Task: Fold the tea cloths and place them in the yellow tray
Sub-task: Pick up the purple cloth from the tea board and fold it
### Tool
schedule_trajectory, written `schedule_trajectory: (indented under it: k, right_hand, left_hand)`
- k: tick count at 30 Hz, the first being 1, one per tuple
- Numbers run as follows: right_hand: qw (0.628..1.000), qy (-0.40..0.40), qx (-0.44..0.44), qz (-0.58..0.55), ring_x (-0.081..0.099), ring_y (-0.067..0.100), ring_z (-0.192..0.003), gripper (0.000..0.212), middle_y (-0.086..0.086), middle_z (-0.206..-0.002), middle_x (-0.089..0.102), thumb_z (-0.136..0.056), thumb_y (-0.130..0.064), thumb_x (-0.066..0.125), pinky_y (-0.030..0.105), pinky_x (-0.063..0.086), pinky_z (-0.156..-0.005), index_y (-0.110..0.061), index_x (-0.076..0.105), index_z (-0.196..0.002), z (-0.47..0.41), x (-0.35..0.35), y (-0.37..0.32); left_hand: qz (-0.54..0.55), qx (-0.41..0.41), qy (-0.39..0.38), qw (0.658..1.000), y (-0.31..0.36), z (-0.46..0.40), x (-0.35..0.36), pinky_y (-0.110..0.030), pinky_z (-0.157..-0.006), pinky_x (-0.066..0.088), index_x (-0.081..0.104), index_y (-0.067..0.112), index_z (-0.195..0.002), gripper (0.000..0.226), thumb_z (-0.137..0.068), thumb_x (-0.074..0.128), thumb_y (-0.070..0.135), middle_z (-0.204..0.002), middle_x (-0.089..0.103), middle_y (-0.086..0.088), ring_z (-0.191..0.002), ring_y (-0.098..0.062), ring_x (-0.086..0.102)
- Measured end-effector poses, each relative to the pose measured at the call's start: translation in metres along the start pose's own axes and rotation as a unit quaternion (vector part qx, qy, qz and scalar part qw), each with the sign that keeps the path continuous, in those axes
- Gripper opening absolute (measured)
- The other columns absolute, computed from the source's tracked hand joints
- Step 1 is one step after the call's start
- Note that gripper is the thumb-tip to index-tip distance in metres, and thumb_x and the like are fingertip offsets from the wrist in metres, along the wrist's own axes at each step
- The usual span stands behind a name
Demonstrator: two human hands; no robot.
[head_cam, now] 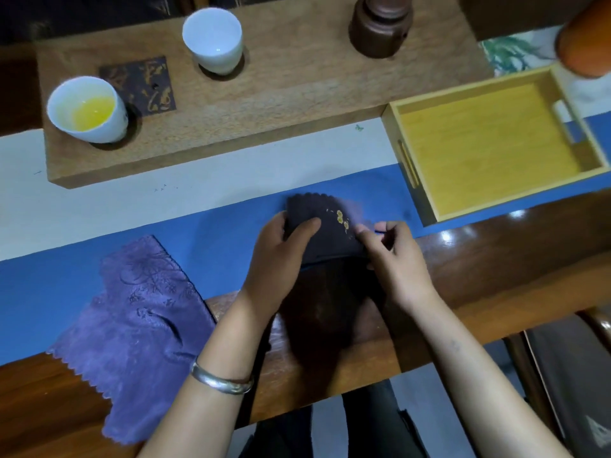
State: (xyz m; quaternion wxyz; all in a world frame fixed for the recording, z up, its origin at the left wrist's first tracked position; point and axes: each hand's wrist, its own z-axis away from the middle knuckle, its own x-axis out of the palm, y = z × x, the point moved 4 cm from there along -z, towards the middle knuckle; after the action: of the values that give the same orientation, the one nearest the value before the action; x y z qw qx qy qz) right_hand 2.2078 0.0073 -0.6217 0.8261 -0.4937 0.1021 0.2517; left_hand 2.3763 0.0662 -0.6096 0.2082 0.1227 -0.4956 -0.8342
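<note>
A dark brown tea cloth [330, 236] with small yellow embroidered flowers is held over the blue runner near the table's front edge. My left hand [281, 256] grips its left side, thumb on top. Pinching its right edge is my right hand [393, 252]. The cloth's lower part hangs down over the table edge in shadow. A purple tea cloth [139, 325] with a stitched flower pattern lies unfolded and flat to the left, partly over the wooden edge. The yellow tray [413, 166] stands at the right with nothing in it.
A long wooden tea board [281, 94] lies behind, carrying a white cup of yellow liquid [87, 109], an empty white cup [213, 39], a dark patterned coaster [139, 85] and a brown clay pot [380, 24]. An orange object [587, 38] sits far right.
</note>
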Motion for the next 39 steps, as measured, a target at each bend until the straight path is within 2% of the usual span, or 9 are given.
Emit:
schedule_trajectory:
  k: [2, 5, 9, 13, 18, 23, 28, 34, 39]
  right_hand:
    - [0.981, -0.078, 0.077, -0.159, 0.066, 0.023, -0.086, 0.036, 0.002, -0.089, 0.068, -0.083, -0.049, 0.065, 0.041, 0.053, -0.082, -0.018, 0.060, -0.098, 0.005, 0.002, 0.000]
    - [0.914, -0.171, 0.152, -0.335, 0.071, 0.021, -0.080, 0.029, 0.004, -0.082, 0.073, -0.079, -0.050, 0.066, 0.029, 0.057, -0.071, -0.026, 0.074, -0.092, 0.006, -0.003, -0.009]
    - [0.914, -0.117, 0.109, -0.374, 0.064, 0.008, -0.057, 0.009, -0.005, -0.060, 0.061, -0.076, -0.035, 0.070, 0.019, 0.052, -0.057, -0.030, 0.076, -0.071, -0.018, -0.032, -0.017]
    - [0.937, -0.110, 0.007, -0.333, 0.043, 0.011, -0.057, 0.005, 0.003, -0.067, 0.049, -0.084, -0.023, 0.062, 0.024, 0.034, -0.056, -0.021, 0.067, -0.082, -0.049, -0.084, -0.030]
    - [0.971, -0.064, -0.063, -0.222, 0.043, 0.011, -0.057, 0.015, 0.002, -0.064, 0.052, -0.088, -0.006, 0.060, 0.025, 0.038, -0.059, 0.000, 0.060, -0.101, -0.101, -0.168, -0.042]
    - [0.981, -0.041, -0.089, -0.168, 0.054, 0.016, -0.067, 0.011, 0.002, -0.079, 0.062, -0.089, -0.008, 0.061, 0.032, 0.047, -0.070, -0.012, 0.065, -0.098, -0.160, -0.240, -0.044]
    - [0.991, 0.049, -0.119, -0.021, 0.064, 0.033, -0.084, 0.010, 0.015, -0.083, 0.070, -0.085, -0.022, 0.068, 0.045, 0.050, -0.074, -0.012, 0.069, -0.086, -0.218, -0.288, -0.035]
    - [0.946, 0.129, -0.179, 0.238, 0.053, 0.029, -0.087, 0.025, 0.012, -0.091, 0.055, -0.082, -0.030, 0.069, 0.031, 0.030, -0.063, -0.007, 0.064, -0.088, -0.254, -0.296, -0.040]
    - [0.911, 0.151, -0.220, 0.316, 0.049, 0.036, -0.092, 0.029, 0.017, -0.093, 0.050, -0.085, -0.031, 0.065, 0.032, 0.032, -0.062, -0.003, 0.061, -0.088, -0.263, -0.287, -0.042]
  left_hand:
    - [0.085, -0.018, -0.042, 0.995, 0.004, 0.005, 0.007, -0.034, -0.086, 0.055, 0.076, 0.028, -0.089, 0.018, -0.081, 0.060, 0.026, -0.097, 0.076, 0.002, -0.094, -0.015, 0.071]
    - [0.119, -0.005, -0.079, 0.990, 0.020, 0.001, 0.019, -0.033, -0.087, 0.054, 0.075, 0.029, -0.093, 0.021, -0.082, 0.060, 0.021, -0.101, 0.075, 0.001, -0.096, -0.015, 0.070]
    - [0.129, 0.018, -0.111, 0.985, 0.041, -0.018, 0.049, -0.024, -0.075, 0.056, 0.061, 0.009, -0.116, 0.026, -0.092, 0.055, 0.003, -0.107, 0.074, -0.008, -0.097, -0.018, 0.070]
    - [0.072, 0.018, -0.058, 0.996, 0.055, -0.040, 0.093, -0.034, -0.082, 0.056, 0.060, 0.006, -0.107, 0.018, -0.089, 0.061, 0.003, -0.100, 0.074, -0.014, -0.093, -0.024, 0.070]
    - [0.019, 0.054, -0.020, 0.998, 0.070, -0.068, 0.170, -0.022, -0.070, 0.056, 0.061, 0.015, -0.095, 0.011, -0.087, 0.067, 0.011, -0.082, 0.076, 0.001, -0.079, -0.011, 0.071]
    - [-0.001, 0.063, -0.030, 0.998, 0.079, -0.101, 0.253, -0.017, -0.064, 0.054, 0.060, 0.018, -0.101, 0.014, -0.089, 0.066, 0.016, -0.087, 0.076, 0.001, -0.079, -0.009, 0.072]
    - [-0.068, 0.049, -0.009, 0.996, 0.075, -0.141, 0.308, -0.049, -0.081, 0.053, 0.063, 0.019, -0.096, 0.011, -0.092, 0.061, 0.029, -0.093, 0.072, -0.018, -0.087, -0.033, 0.069]
    - [-0.190, 0.053, 0.084, 0.977, 0.065, -0.165, 0.323, -0.039, -0.063, 0.045, 0.061, 0.004, -0.080, 0.034, -0.091, 0.060, 0.036, -0.074, 0.067, -0.014, -0.073, -0.032, 0.062]
    - [-0.383, 0.121, 0.130, 0.906, 0.074, -0.170, 0.319, -0.034, -0.058, 0.046, 0.058, 0.013, -0.081, 0.039, -0.093, 0.049, 0.050, -0.072, 0.067, -0.003, -0.070, -0.025, 0.062]
